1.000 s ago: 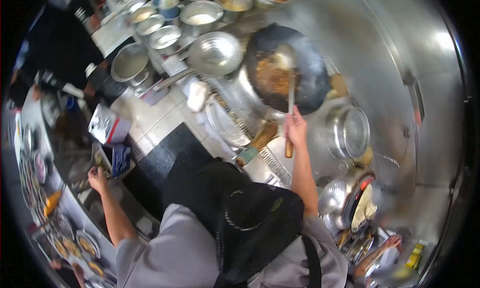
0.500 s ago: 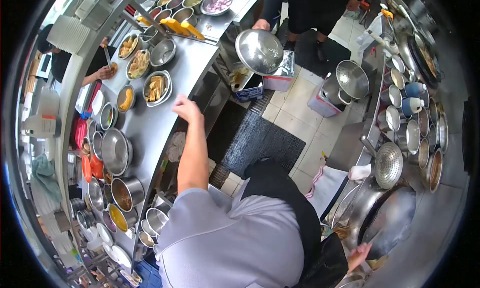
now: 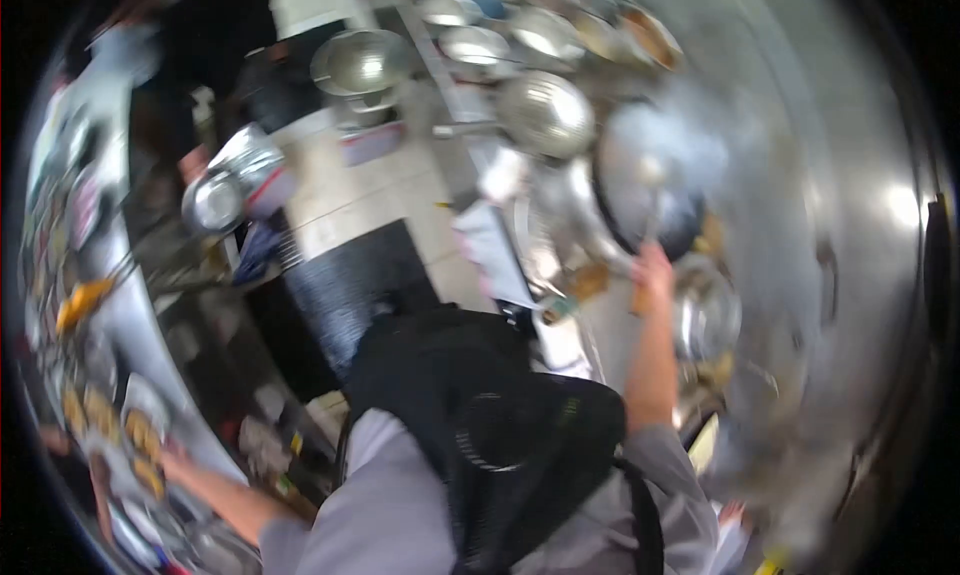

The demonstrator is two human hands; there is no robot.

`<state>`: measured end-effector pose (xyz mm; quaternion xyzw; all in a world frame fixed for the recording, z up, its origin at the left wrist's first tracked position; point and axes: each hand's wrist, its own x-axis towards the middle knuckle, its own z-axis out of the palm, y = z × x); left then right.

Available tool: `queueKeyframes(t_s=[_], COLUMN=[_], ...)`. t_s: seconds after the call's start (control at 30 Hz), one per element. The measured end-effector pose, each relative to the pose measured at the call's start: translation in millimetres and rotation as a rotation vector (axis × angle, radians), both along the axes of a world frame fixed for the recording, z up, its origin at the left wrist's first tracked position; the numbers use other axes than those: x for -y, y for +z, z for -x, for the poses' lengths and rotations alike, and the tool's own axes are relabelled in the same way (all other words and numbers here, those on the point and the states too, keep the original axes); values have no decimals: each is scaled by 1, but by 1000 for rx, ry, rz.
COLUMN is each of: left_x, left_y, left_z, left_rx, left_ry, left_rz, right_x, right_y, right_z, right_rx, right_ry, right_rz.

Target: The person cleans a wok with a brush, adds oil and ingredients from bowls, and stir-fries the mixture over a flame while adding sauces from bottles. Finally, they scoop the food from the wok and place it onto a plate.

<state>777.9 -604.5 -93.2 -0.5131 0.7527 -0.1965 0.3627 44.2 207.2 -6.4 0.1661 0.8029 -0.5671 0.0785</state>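
Observation:
My right hand is closed around the handle of a ladle, whose round head sits inside a dark wok. Pale smoke rises over that wok. At the lower left, my left hand is stretched out to the steel counter, right at a metal bowl of golden-brown food. Motion blur smears its fingers, so I cannot tell whether they grip the bowl. A perforated strainer with a long handle rests beside the wok, on its left.
Several metal pots line the stove's far end. A co-worker in dark clothes stands at the upper left, one hand at a metal vessel. A colander sits over a box on the tiled floor. A dark mat lies ahead of me.
The view has swung right towards the stove. My right hand has moved to the wok and taken hold of the ladle. My left hand, previously above the counter's edge, is now by the food bowl.

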Motion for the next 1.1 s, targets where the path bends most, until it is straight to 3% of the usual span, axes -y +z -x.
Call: queueKeyframes(t_s=[0.03,0.07,0.1,0.13,0.17,0.23,0.3,0.33,0.43,0.47,0.5,0.53,0.6,0.67,0.73,0.77,0.8,0.83,0.87,0.9,0.97,1.0,1.1], left_x=[-7,-15,-16,-25,-40,-68,-51,-35,-29,-55,-81,-111,-127,-170,-215,-237,-226,-269,-287,-307,-330,-343,-391], left_y=[15,25,36,60,73,95,92,72,49,69,90,116,109,134,143,147,111,154,152,164,159,154,157], left_z=[-4,-7,0,32,53,91,79,62,101,151,202,250,294,357,420,452,466,508,535,562,610,635,710], left_rx=[108,235,-468,-498,-510,-1328,-1480,-1202,-1668,-1861,-2050,-2293,-2205,-2142,-2142,-2141,-2001,-1958,-1975,-1874,-1738,-1708,-1566], left_ry=[-143,-269,321,538,525,710,532,295,312,413,527,810,623,649,663,670,390,603,550,467,507,526,393], left_rz=[6,-11,286,230,228,314,222,122,5,-101,-196,-343,-536,-800,-853,-880,-1029,-1116,-1316,-1301,-1413,-1558,-1853], right_x=[13,31,26,38,45,82,63,46,-1,8,4,0,11,24,27,13,8,10,14,15,23,41,56], right_y=[-6,-8,-6,7,30,108,87,72,38,21,-1,-18,-5,35,70,67,66,49,26,11,-7,17,34], right_z=[-7,-21,-36,-46,-52,-65,-50,-34,12,10,2,-10,-54,-60,-51,-32,-18,-5,3,-1,-18,-35,-53], right_rx=[21,-167,-208,-247,-246,184,173,150,42,-31,-194,-343,-246,-159,136,121,94,30,-31,-30,-299,-134,-143], right_ry=[-70,-28,55,157,138,-22,-79,-126,-239,-167,-51,71,82,92,-102,-127,-79,-112,-142,-158,-17,-50,-64], right_rz=[-216,-777,-1025,-1262,-1259,-375,-186,-18,462,139,-456,-1055,-992,-933,155,362,493,342,188,193,-801,-728,-565])
